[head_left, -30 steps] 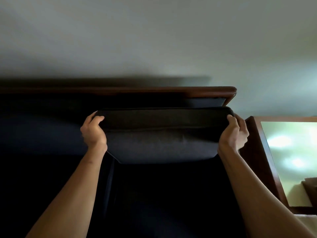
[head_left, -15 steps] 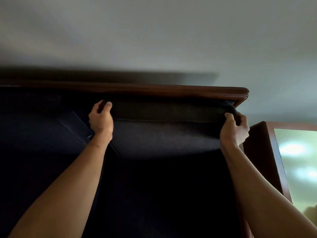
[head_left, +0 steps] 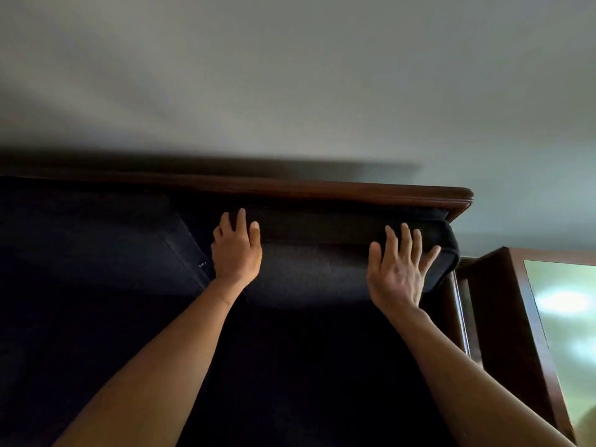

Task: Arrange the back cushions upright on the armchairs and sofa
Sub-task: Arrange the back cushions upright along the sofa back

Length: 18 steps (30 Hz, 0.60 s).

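Note:
A dark navy back cushion (head_left: 316, 269) stands upright at the right end of the sofa, its top just under the wooden back rail (head_left: 322, 188). My left hand (head_left: 237, 250) lies flat on the cushion's upper left corner with fingers apart. My right hand (head_left: 398, 269) is spread open against the cushion's front face near its right side. Neither hand grips it. A second dark cushion (head_left: 96, 243) leans against the sofa back to the left. The dark seat (head_left: 306, 366) lies below, between my forearms.
A wooden side table with a glass top (head_left: 564, 317) stands right of the sofa, past the wooden armrest post (head_left: 458, 311). A plain pale wall (head_left: 290, 75) rises behind the sofa.
The cushion went back and up against the sofa back. Both hands let go of its top corners and now lie open on it; the right hand shifted inward onto the front face.

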Each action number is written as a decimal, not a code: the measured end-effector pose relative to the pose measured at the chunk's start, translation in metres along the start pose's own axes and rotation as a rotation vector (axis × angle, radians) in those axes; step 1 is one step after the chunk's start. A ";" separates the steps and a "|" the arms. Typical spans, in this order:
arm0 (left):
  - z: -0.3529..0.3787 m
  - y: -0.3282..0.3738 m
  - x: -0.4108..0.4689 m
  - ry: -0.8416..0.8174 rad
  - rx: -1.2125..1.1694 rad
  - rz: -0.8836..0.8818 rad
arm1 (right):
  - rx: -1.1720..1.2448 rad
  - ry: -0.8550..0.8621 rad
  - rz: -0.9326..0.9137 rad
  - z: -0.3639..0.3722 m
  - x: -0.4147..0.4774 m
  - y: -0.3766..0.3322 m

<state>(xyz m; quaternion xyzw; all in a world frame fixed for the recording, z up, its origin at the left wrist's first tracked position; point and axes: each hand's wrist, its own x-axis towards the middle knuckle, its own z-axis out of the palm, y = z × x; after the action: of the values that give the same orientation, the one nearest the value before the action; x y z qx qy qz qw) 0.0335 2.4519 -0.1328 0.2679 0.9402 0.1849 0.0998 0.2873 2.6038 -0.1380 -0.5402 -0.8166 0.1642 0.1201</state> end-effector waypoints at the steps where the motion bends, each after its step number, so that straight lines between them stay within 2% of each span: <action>1: -0.005 -0.005 -0.009 -0.028 -0.020 0.034 | -0.016 -0.050 -0.042 -0.001 -0.008 -0.009; 6: -0.042 -0.044 -0.057 -0.036 -0.171 0.126 | 0.007 -0.160 -0.222 -0.004 -0.044 -0.065; 13: -0.109 -0.141 -0.069 0.014 -0.373 -0.020 | 0.153 -0.211 -0.389 0.015 -0.096 -0.181; 18: -0.152 -0.226 -0.033 0.054 -0.453 -0.080 | 0.223 -0.273 -0.362 0.056 -0.120 -0.274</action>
<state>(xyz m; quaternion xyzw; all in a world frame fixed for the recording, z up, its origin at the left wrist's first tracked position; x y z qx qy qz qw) -0.0881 2.2113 -0.0815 0.1959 0.8871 0.3941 0.1393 0.0819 2.3858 -0.0822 -0.3415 -0.8855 0.3003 0.0951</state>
